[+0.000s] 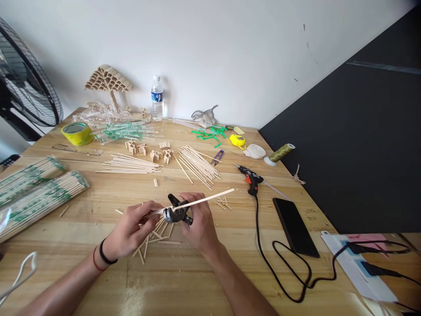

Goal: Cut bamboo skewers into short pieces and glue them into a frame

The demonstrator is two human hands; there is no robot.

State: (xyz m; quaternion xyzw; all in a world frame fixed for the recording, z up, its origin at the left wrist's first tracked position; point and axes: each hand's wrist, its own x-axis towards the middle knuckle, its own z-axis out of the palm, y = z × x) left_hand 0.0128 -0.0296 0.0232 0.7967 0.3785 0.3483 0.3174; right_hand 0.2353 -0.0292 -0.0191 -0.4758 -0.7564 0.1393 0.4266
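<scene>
My right hand (pixel 200 224) is closed round a black cutting tool (pixel 177 210) near the table's middle. A long wooden stick (pixel 210 197) passes at the tool's head and points up to the right. My left hand (pixel 131 228) pinches thin sticks whose ends meet the silver head of the tool. Under and between my hands lie several short cut stick pieces (pixel 146 248). Beyond them are two loose piles of long sticks, one on the left (pixel 128 164) and one on the right (pixel 199 164), with small stick-built blocks (pixel 155 155) behind.
A glue gun (pixel 251 177) with a black cord and a phone (pixel 294 226) lie to the right, near a power strip (pixel 362 267). Wrapped stick bundles (pixel 49 197), yellow tape (pixel 77 134) and a fan (pixel 29 74) are left. A bottle (pixel 157 98) stands at the back.
</scene>
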